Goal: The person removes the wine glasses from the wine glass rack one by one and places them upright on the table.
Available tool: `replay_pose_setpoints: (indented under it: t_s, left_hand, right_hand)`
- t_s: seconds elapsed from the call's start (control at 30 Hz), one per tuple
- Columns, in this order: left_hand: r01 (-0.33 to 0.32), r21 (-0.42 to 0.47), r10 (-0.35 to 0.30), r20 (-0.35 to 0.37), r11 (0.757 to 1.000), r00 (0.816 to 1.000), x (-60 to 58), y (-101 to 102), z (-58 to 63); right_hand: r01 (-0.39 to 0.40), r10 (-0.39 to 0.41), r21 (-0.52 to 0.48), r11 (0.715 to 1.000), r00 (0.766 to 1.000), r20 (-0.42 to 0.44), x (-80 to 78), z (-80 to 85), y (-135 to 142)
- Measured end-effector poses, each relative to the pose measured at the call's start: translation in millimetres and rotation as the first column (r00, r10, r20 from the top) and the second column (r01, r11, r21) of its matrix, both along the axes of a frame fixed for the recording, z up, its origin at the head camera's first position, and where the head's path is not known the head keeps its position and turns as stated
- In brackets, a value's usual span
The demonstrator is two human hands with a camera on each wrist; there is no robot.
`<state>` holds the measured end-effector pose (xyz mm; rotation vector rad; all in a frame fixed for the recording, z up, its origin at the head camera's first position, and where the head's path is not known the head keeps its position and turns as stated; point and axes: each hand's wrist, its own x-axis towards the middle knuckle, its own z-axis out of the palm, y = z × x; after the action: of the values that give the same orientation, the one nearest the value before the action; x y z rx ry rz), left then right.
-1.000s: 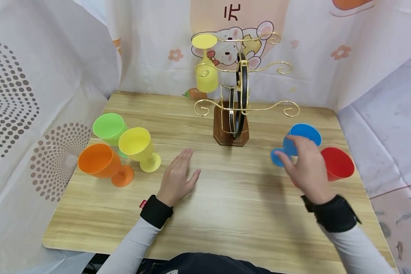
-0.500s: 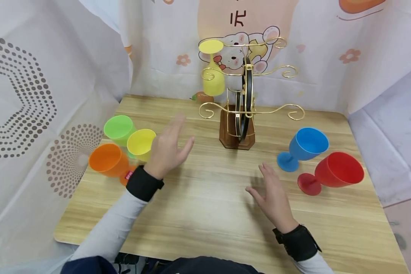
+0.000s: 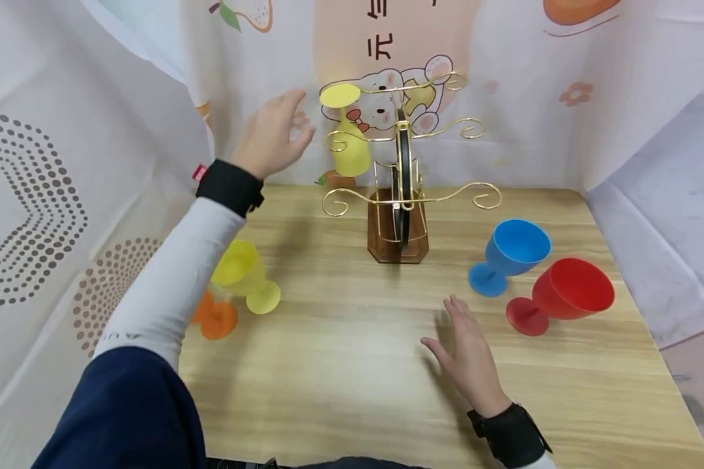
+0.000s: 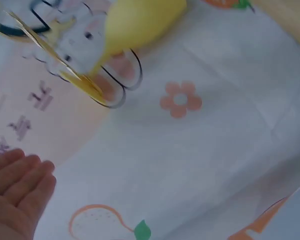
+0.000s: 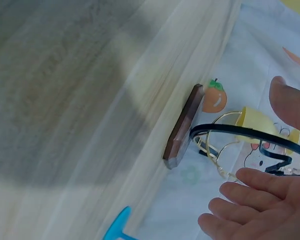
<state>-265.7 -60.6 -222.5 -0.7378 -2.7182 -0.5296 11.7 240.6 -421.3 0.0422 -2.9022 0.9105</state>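
Observation:
My left hand (image 3: 272, 135), fingers extended and holding nothing, is raised just left of a yellow goblet (image 3: 352, 153) that hangs upside down by its foot from the top left arm of a gold wire rack (image 3: 407, 202). In the left wrist view the same yellow goblet (image 4: 140, 25) shows beyond the fingers, apart from them. Low over the table at the right, my right hand (image 3: 472, 358) has spread fingers and holds nothing. Nearest to it are a red goblet (image 3: 572, 290) and a blue goblet (image 3: 516, 247), both standing upright.
A second yellow goblet (image 3: 240, 267) and an orange goblet (image 3: 218, 320) stand at the left, partly hidden by my left sleeve (image 3: 164, 280). The rack rises from a wooden base (image 3: 397, 254) near the back of the table (image 3: 340, 378). A printed curtain (image 3: 522, 78) hangs behind.
My left hand has risen from the table up beside the hanging goblet. My right hand has drawn back from the blue goblet toward the table's middle. The green goblet is now hidden.

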Motion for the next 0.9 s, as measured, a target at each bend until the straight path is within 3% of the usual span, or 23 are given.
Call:
replay_pose_setpoints:
  t_s: [0.2,0.4,0.67,0.8,0.9]
  left_hand:
    - [0.041,-0.131,-0.028,0.104,0.991,0.994,-56.8,18.6,4.2]
    - [0.143,-0.228,-0.112,0.146,0.963,0.983,-92.4,29.7,-5.9]
    - [0.212,-0.266,-0.19,0.108,0.94,0.976,-111.5,33.1,-33.8]
    - [0.218,-0.306,-0.231,-0.007,0.927,0.973,-117.1,37.6,-41.7]
    - [0.215,-0.362,-0.276,-0.125,0.907,0.953,-120.9,39.1,-46.8]
  right_hand:
    - [0.064,-0.064,-0.03,0.997,0.998,0.009,5.7,-2.8,5.9]
    - [0.11,-0.113,-0.081,0.991,0.993,-0.029,5.3,-4.4,5.0]
    - [0.118,-0.12,-0.079,0.99,0.993,-0.021,3.1,-8.6,0.9]
    - [0.12,-0.124,-0.073,0.99,0.991,-0.045,-1.3,-11.1,2.8]
    - [0.119,-0.123,-0.074,0.99,0.991,-0.05,-5.3,-13.7,4.0]
